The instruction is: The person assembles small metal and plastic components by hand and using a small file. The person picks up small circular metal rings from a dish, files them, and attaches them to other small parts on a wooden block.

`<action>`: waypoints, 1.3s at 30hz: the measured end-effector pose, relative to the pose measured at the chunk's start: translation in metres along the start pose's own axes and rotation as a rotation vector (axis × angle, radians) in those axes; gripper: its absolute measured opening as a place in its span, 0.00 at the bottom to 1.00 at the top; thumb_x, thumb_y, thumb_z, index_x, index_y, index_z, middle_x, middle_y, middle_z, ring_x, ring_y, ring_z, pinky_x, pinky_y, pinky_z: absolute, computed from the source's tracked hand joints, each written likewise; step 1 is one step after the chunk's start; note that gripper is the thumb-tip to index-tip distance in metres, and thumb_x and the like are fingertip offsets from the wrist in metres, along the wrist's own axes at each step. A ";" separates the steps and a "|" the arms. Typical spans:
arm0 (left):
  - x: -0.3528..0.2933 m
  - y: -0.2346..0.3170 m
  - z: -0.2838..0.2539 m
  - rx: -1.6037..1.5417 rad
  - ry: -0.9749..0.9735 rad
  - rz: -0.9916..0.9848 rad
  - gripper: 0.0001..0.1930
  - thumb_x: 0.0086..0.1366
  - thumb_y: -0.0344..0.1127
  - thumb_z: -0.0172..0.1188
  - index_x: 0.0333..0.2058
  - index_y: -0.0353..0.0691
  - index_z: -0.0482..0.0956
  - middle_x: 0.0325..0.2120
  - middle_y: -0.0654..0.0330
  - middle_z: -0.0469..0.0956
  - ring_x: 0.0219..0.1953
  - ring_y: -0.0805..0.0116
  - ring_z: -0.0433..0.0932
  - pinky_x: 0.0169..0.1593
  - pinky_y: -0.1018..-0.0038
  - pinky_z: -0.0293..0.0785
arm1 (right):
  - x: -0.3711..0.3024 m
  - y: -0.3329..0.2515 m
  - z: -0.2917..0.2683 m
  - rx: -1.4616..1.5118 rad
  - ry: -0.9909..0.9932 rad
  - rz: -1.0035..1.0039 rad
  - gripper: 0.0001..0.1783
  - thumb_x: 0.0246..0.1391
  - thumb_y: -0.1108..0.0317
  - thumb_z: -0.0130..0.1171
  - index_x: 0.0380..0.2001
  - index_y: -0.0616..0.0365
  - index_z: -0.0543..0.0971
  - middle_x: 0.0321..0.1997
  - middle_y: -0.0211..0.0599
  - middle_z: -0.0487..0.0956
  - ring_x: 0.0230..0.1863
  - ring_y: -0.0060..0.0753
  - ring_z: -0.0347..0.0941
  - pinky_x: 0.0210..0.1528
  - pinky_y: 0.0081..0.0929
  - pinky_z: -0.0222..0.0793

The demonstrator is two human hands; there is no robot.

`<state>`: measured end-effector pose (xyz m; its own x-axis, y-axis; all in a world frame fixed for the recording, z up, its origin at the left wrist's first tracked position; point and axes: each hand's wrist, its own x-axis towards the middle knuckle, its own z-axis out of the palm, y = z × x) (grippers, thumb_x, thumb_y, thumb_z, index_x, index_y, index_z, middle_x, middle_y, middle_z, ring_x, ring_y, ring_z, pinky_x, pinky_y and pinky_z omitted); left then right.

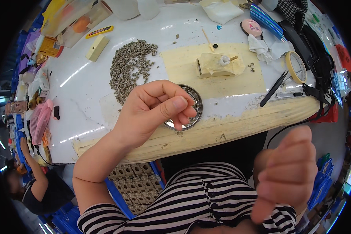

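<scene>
My left hand hovers over a round, shiny metal dish near the table's front edge, covering much of it. Its thumb and index finger are pinched together; whatever lies between them is too small to make out. My right hand is raised at the right, close to the camera and away from the table. It is blurred, its fingers look curled in, and anything inside them is hidden. Behind my left hand spreads a heap of small grey metal pieces. Farther right stands a block wrapped in yellowish tape.
Black tweezers, a utility knife and a tape roll lie at the right. A pale yellow block sits back left. Below the table, a blue crate holds metal parts. Another person is at the far left.
</scene>
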<state>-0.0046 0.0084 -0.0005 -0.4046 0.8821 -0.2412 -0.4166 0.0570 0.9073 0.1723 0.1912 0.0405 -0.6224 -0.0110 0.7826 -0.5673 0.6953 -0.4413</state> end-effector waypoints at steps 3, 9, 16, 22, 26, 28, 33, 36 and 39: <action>-0.001 -0.001 0.000 -0.041 -0.029 -0.060 0.10 0.69 0.37 0.56 0.37 0.35 0.76 0.29 0.57 0.81 0.28 0.75 0.78 0.30 0.80 0.75 | -0.003 0.016 0.030 -0.015 -0.096 0.282 0.12 0.43 0.70 0.71 0.32 0.60 0.81 0.27 0.33 0.77 0.26 0.28 0.71 0.27 0.25 0.63; 0.000 -0.003 0.002 -0.027 -0.021 -0.048 0.09 0.69 0.35 0.57 0.35 0.34 0.78 0.28 0.56 0.82 0.27 0.74 0.80 0.30 0.80 0.77 | 0.002 0.033 0.057 0.040 -0.029 0.339 0.13 0.40 0.79 0.69 0.34 0.60 0.83 0.28 0.36 0.78 0.27 0.33 0.76 0.27 0.25 0.70; -0.001 -0.003 0.002 0.030 -0.026 -0.054 0.08 0.68 0.33 0.57 0.35 0.32 0.79 0.28 0.55 0.82 0.28 0.75 0.80 0.31 0.80 0.77 | -0.001 0.034 0.060 0.083 -0.070 0.374 0.10 0.42 0.80 0.67 0.31 0.61 0.82 0.26 0.37 0.78 0.27 0.34 0.76 0.28 0.24 0.71; -0.005 -0.011 0.008 0.455 0.046 0.271 0.05 0.61 0.25 0.63 0.36 0.33 0.81 0.29 0.59 0.81 0.28 0.76 0.78 0.30 0.81 0.74 | -0.019 0.049 0.034 0.022 0.039 0.490 0.08 0.43 0.83 0.63 0.30 0.64 0.79 0.29 0.37 0.80 0.29 0.28 0.77 0.34 0.21 0.71; 0.000 -0.013 0.011 0.965 0.005 0.573 0.08 0.55 0.22 0.67 0.35 0.37 0.83 0.29 0.62 0.78 0.27 0.76 0.76 0.30 0.82 0.72 | -0.042 0.054 0.020 0.000 0.065 0.603 0.05 0.44 0.84 0.61 0.27 0.65 0.77 0.30 0.37 0.81 0.32 0.25 0.78 0.37 0.20 0.71; 0.004 -0.024 0.014 1.038 0.019 0.689 0.10 0.51 0.24 0.70 0.33 0.39 0.83 0.27 0.62 0.76 0.28 0.71 0.73 0.30 0.78 0.69 | -0.051 0.055 0.016 -0.007 0.031 0.628 0.05 0.44 0.84 0.61 0.26 0.65 0.76 0.30 0.38 0.82 0.33 0.25 0.78 0.38 0.19 0.71; 0.016 -0.037 0.023 1.229 -0.020 0.829 0.12 0.46 0.28 0.71 0.32 0.40 0.82 0.27 0.63 0.72 0.28 0.65 0.71 0.30 0.70 0.66 | -0.060 0.057 0.016 0.013 0.074 0.634 0.07 0.46 0.84 0.61 0.30 0.65 0.80 0.31 0.37 0.82 0.32 0.24 0.78 0.36 0.18 0.71; 0.018 -0.040 0.027 1.331 -0.022 0.851 0.13 0.45 0.28 0.71 0.33 0.41 0.82 0.27 0.63 0.71 0.29 0.64 0.70 0.32 0.70 0.65 | -0.056 0.057 0.020 -0.051 0.074 0.593 0.09 0.47 0.85 0.62 0.34 0.65 0.82 0.31 0.36 0.82 0.32 0.22 0.78 0.34 0.16 0.71; 0.017 -0.039 0.030 1.456 -0.033 0.891 0.13 0.45 0.28 0.70 0.32 0.41 0.81 0.27 0.64 0.71 0.30 0.64 0.71 0.33 0.69 0.65 | -0.057 0.056 0.018 -0.073 0.037 0.568 0.11 0.48 0.85 0.61 0.36 0.65 0.83 0.30 0.36 0.82 0.32 0.22 0.78 0.33 0.14 0.71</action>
<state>0.0292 0.0354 -0.0299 -0.0601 0.8826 0.4663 0.9517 -0.0902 0.2934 0.1663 0.2181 -0.0366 -0.7986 0.4033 0.4468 -0.1097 0.6324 -0.7668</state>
